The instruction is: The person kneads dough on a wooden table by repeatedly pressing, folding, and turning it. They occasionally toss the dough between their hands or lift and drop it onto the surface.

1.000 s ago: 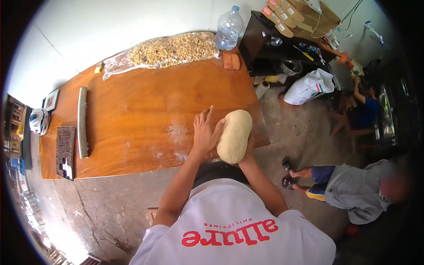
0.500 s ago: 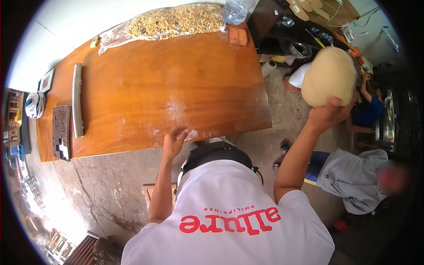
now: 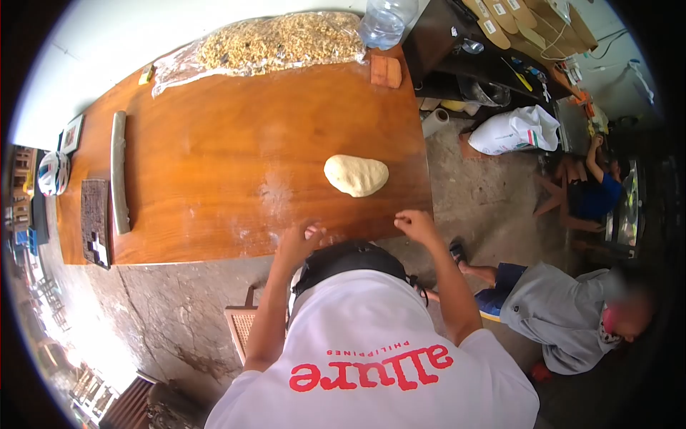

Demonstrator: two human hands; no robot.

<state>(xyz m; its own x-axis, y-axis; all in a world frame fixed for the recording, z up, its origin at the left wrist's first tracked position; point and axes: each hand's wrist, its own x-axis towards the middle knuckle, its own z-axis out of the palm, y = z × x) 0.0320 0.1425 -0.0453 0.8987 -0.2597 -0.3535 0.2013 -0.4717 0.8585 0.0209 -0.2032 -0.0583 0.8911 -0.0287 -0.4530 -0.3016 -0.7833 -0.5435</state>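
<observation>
A pale lump of dough (image 3: 356,176), oval and slightly creased, rests on the wooden table (image 3: 207,157) towards its right end. Near the table's front edge, my left hand (image 3: 300,242) is loosely closed with its fingers curled in, and I see nothing held in it. My right hand (image 3: 418,226) hovers by the table's front right corner, fingers curled together and empty. Neither hand touches the dough, which lies beyond and between them. Light flour smears mark the wood ahead of my left hand.
Along the back lies a clear plastic bag of yellowish crumbly bits (image 3: 282,44), with a water jug (image 3: 388,25) and a reddish block (image 3: 386,72) beside it. A long grey roller (image 3: 119,171) is at left. A person in a grey shirt (image 3: 557,307) is at right, near a white sack (image 3: 511,132).
The dough, earlier raised in my right hand off to the right, now lies on the table. My right hand has let go and come back left and down. My left hand's fingers have curled.
</observation>
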